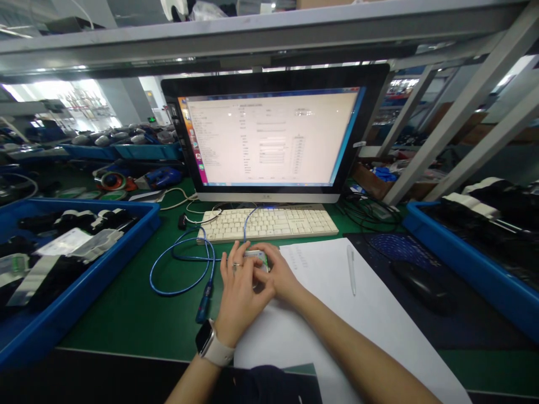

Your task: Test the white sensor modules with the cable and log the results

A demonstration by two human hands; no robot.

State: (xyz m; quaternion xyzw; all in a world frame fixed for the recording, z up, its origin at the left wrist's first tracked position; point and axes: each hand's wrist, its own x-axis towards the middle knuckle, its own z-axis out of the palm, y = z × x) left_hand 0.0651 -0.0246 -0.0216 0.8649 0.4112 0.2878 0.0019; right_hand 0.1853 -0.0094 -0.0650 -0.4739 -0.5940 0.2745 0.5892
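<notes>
In the head view, both my hands meet just in front of the keyboard (273, 223). Between them is a small pale device with a green edge (261, 257), mostly covered by my fingers. My left hand (240, 289), with a ring and a watch, curls over its left side. My right hand (278, 275) grips it from the right, thumb and fingers bent round it. A blue cable (158, 286) lies looped on the green mat to the left, and its dark blue connector (205, 303) rests beside my left hand. White paper (328, 314) lies under my right wrist.
A monitor (269, 140) with a settings window stands behind the keyboard. A pen (351, 269) lies on the paper, left of a black mouse (421, 286). Blue bins of black and white parts flank me: the left bin (96, 283) and right bin (475, 264). A shelf beam (269, 33) crosses overhead.
</notes>
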